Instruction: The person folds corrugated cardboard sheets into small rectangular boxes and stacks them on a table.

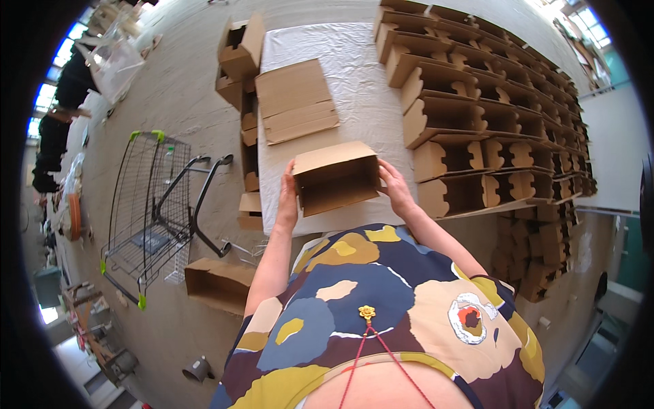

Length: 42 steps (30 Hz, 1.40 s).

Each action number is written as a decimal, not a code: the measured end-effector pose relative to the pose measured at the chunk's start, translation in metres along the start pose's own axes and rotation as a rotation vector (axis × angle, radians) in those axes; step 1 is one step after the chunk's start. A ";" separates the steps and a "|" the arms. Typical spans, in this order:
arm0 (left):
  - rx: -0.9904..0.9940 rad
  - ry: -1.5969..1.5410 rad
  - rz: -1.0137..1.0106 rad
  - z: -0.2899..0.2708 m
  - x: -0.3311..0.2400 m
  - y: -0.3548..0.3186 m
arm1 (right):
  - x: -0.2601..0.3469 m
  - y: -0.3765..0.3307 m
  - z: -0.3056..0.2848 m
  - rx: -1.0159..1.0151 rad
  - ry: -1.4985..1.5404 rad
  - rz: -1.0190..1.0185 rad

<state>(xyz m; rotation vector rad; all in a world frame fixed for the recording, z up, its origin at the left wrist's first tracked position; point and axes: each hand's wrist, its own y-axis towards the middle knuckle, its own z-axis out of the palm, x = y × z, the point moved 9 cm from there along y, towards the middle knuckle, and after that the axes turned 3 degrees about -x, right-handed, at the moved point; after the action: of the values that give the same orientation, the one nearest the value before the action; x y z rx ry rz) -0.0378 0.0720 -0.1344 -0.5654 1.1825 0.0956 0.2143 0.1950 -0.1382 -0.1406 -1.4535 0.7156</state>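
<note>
Between my two hands is a brown cardboard box (335,157), its open side facing me and its inside dark. My left hand (287,198) grips the box's left end, and my right hand (397,187) is closed against its right end. Beneath and around the box spreads a white cloth-covered table (368,82). Just beyond the box, flat folded cardboard (298,102) lies on the cloth. Whether the box rests on the table or is slightly lifted, I cannot tell.
Rows of stacked open cardboard boxes (449,123) rise at the right. More boxes (242,51) line the table's left edge. A black wire shopping cart (153,211) with green corners stands on the left floor, near a loose open box (221,283). Another box pile (535,252) lies lower right.
</note>
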 end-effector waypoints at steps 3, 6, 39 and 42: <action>-0.040 0.058 0.224 -0.004 -0.016 0.004 | 0.018 0.009 0.005 0.028 -0.081 -0.100; 0.076 0.018 0.212 0.014 -0.026 0.007 | 0.028 0.028 0.009 0.050 -0.280 -0.259; -0.166 0.414 -0.207 -0.051 0.064 0.130 | 0.143 0.126 -0.032 -0.077 -0.227 0.010; -0.235 0.664 -0.061 -0.066 0.100 0.157 | 0.187 0.169 -0.016 -0.082 -0.201 -0.076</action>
<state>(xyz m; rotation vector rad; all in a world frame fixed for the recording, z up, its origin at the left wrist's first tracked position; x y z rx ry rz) -0.1109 0.1541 -0.2988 -0.8776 1.8105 -0.0095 0.1598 0.4308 -0.0658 -0.0771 -1.6719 0.6216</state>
